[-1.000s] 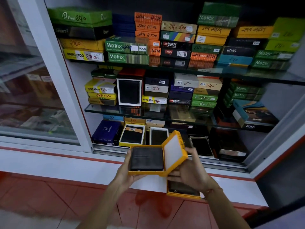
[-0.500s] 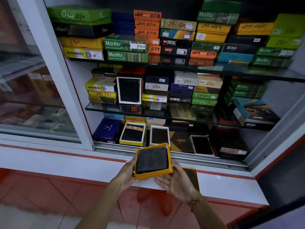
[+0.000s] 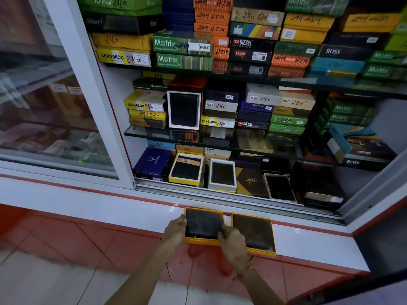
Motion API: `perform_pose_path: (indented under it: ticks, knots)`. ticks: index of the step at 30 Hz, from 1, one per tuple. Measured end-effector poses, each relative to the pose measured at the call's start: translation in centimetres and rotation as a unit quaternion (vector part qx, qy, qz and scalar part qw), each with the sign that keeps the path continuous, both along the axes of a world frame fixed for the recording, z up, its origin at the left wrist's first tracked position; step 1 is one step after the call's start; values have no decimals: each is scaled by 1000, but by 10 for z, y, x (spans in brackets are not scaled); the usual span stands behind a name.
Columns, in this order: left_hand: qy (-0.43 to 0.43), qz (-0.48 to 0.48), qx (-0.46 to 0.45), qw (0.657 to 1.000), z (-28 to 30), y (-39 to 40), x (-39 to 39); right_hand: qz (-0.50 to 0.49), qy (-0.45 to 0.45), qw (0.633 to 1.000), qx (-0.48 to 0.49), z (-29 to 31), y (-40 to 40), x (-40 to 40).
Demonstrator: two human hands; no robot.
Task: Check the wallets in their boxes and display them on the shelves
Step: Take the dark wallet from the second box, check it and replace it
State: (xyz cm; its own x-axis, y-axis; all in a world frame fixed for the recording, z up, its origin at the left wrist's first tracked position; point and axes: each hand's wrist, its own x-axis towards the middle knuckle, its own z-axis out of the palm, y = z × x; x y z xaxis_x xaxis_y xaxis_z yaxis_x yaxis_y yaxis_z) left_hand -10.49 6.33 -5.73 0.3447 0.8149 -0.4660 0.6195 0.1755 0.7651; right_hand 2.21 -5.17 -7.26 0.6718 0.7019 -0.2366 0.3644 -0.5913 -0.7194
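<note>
My left hand [image 3: 175,227] and right hand [image 3: 231,241] each grip a side of the square yellow cardboard box [image 3: 203,241], flat on the glossy white ledge [image 3: 110,208]. Matte dark wallet [image 3: 203,223] inside. Matching box [image 3: 261,249] touching at 3 o'clock.

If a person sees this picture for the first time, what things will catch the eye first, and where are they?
First, the two hands: the left hand and right hand grip an open yellow box holding a dark wallet, on the white ledge at the bottom centre. A second open yellow box lies just to its right. Above, the glass shelves carry colourful stacked wallet boxes, many with handwritten prices.
</note>
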Motion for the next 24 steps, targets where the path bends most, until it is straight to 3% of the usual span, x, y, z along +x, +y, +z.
perform_pose_path:
  ticks: [3, 6, 10, 12, 15, 18, 20, 24]
  knots:
    - [98, -88, 76, 988, -11, 4, 2, -21, 23, 999, -17, -3, 11, -2]
    - [153, -92, 88, 980, -21, 14, 1, -23, -2, 999, -37, -2, 22, 2]
    - [2, -45, -28, 999, -13, 14, 2, -69, 115, 990, 38, 9, 29, 2]
    - [-32, -43, -46, 998, -10, 14, 0, -95, 157, 980, 77, 16, 33, 3]
    - [-93, -75, -34, 992, 0, 19, -12, -156, 279, 936, 146, 30, 34, 13]
    - [-146, -157, 2, 977, 23, 27, -22, -141, 382, 887, 217, 53, 27, 30]
    - [-182, -179, 28, 966, 36, 29, -19, -109, 401, 876, 246, 69, 26, 37]
    - [-249, -122, 45, 960, 58, 30, -6, -88, 393, 877, 261, 92, 24, 45]
